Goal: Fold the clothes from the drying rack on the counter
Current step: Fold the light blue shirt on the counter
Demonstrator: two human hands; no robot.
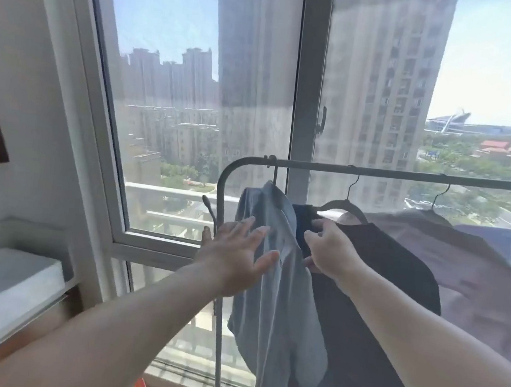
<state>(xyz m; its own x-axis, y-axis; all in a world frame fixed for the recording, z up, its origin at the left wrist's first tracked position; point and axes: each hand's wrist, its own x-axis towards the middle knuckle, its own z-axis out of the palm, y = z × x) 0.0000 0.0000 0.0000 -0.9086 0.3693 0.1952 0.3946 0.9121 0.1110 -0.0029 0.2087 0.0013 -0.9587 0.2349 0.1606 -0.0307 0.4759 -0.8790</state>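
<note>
Drying rack (376, 172) by window: light blue shirt (274, 274), dark garment (378, 300), pale garment (477, 264), all on hangers; nothing folded yet. Left hand (235, 254) fingers spread, flat on blue shirt. Right hand (329, 248) pinches dark garment at collar. Counter (1, 286) far left, partly cut off; rack's rt end out of frame.

- One drying rack (407, 175) rail.
- Three hanger hooks on it; two hangers (343, 205) plainly seen.
- Garments: one light blue shirt (272, 289), one dark top (372, 300), one pale garment (475, 279).
- Two hands: left hand (235, 254), right hand (330, 248).
</note>
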